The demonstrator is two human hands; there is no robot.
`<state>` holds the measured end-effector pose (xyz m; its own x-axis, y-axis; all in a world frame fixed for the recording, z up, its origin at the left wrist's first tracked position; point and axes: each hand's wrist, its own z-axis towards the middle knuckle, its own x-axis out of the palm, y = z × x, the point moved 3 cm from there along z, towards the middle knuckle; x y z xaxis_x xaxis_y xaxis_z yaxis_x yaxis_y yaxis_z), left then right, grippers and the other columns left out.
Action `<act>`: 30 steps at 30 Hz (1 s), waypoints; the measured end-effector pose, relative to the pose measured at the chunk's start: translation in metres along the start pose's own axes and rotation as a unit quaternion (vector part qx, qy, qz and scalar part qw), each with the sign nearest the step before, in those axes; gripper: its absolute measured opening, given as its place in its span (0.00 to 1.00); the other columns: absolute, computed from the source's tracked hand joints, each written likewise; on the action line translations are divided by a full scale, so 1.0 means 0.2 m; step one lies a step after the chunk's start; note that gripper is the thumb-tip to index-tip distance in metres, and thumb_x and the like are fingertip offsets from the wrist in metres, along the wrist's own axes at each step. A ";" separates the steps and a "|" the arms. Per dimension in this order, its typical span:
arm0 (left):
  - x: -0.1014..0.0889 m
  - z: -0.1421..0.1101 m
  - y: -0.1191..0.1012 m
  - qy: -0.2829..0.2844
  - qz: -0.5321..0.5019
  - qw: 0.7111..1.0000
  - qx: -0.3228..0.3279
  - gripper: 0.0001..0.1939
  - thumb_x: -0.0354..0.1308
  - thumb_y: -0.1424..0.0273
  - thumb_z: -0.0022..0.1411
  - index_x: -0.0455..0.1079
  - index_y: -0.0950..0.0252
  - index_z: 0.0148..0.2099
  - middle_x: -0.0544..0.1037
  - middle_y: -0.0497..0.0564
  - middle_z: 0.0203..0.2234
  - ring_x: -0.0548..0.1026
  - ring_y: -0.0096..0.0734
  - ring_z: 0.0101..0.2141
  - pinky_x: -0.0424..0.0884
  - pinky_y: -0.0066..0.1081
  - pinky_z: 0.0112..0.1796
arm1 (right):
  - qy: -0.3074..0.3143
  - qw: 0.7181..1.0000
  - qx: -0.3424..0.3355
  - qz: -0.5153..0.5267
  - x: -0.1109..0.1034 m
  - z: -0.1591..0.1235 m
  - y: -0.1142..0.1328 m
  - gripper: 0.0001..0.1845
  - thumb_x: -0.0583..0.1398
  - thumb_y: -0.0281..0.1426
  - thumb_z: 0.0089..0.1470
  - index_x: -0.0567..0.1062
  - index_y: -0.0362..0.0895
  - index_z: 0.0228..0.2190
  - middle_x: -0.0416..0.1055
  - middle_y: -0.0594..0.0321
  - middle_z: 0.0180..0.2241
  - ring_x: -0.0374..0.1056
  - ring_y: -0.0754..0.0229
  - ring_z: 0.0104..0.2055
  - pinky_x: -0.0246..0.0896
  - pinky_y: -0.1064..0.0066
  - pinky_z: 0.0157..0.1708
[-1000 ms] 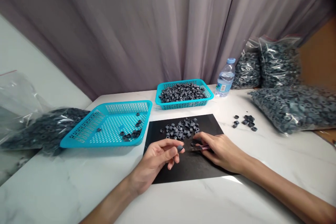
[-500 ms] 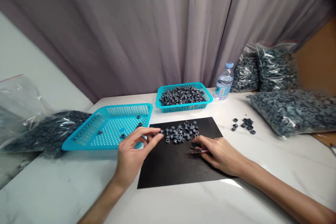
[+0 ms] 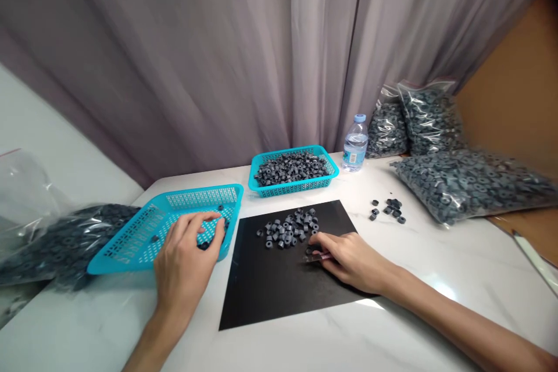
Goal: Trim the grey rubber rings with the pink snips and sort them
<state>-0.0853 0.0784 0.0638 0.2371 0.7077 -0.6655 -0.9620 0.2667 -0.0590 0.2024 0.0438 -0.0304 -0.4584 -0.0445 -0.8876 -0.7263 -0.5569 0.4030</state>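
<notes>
My left hand (image 3: 187,253) is over the near right side of a turquoise perforated basket (image 3: 102,261), thumb and index finger apart. A few dark ring-shaped pieces lie in that basket, one dark ring (image 3: 203,246) showing below the fingers. On a black mat (image 3: 270,296), my right hand (image 3: 349,258) is closed around a small knife (image 3: 314,257) with a thin blade and pinkish handle. A small dark piece (image 3: 309,249) shows by its fingertips, partly hidden. Just beyond the blade sits a pile of short grey cylinders with holes (image 3: 288,229).
A second turquoise basket (image 3: 300,188) full of grey rings stands at the back, beside a water bottle (image 3: 355,145). Loose rings (image 3: 392,206) lie right of the mat. Filled plastic bags (image 3: 475,183) rest at right; another bag (image 3: 87,232) leans at left.
My left hand has moved left from the mat to over the basket, and its pinch on a small ring has opened. My right hand keeps the knife at the mat. The view has shifted slightly.
</notes>
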 end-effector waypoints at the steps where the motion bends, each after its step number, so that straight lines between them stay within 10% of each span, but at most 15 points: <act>1: -0.01 -0.01 -0.03 -0.029 -0.023 0.999 0.032 0.04 0.60 0.68 0.67 0.75 0.61 0.42 0.77 0.51 0.34 0.74 0.37 0.32 0.67 0.34 0.35 | 0.000 1.000 -0.002 -0.002 0.00 0.00 0.00 0.14 0.55 0.26 0.64 0.68 0.44 0.51 0.78 0.59 0.43 0.76 0.55 0.36 0.59 0.67 0.35; 5: -0.02 -0.08 -0.17 -0.084 -0.135 0.968 0.195 0.09 0.64 0.80 0.62 0.73 0.64 0.43 0.75 0.47 0.26 0.71 0.31 0.26 0.69 0.33 0.37 | 0.004 1.000 -0.013 -0.004 0.00 0.01 0.00 0.17 0.54 0.27 0.66 0.69 0.48 0.54 0.78 0.61 0.47 0.76 0.57 0.38 0.59 0.68 0.36; 9: 0.05 -0.19 -0.30 0.009 -0.220 0.945 0.244 0.11 0.62 0.83 0.62 0.70 0.65 0.44 0.73 0.47 0.25 0.70 0.30 0.26 0.66 0.32 0.33 | 0.002 1.000 -0.022 -0.001 0.00 0.02 -0.01 0.15 0.53 0.27 0.67 0.70 0.48 0.53 0.77 0.62 0.46 0.75 0.58 0.38 0.59 0.69 0.35; 24: 0.13 -0.27 -0.36 0.192 -0.313 0.912 0.185 0.06 0.56 0.78 0.69 0.70 0.62 0.44 0.70 0.45 0.27 0.70 0.27 0.28 0.69 0.29 0.34 | -0.044 0.994 -0.001 0.104 -0.02 0.00 -0.02 0.09 0.56 0.25 0.63 0.70 0.46 0.45 0.77 0.64 0.35 0.71 0.61 0.32 0.57 0.72 0.33; 30: 0.19 -0.35 -0.42 0.327 -0.454 0.829 0.018 0.17 0.62 0.71 0.67 0.67 0.57 0.57 0.79 0.47 0.41 0.79 0.28 0.37 0.77 0.29 0.43 | -0.093 0.966 0.035 0.240 0.01 -0.04 0.06 0.07 0.55 0.28 0.64 0.70 0.45 0.43 0.64 0.71 0.24 0.59 0.66 0.24 0.53 0.74 0.27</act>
<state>-0.0055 0.0365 -0.0084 0.7251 -0.2976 -0.6210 -0.4211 0.5220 -0.7418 0.1967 0.0299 -0.0296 -0.8302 -0.1292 -0.5422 -0.4375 -0.4518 0.7775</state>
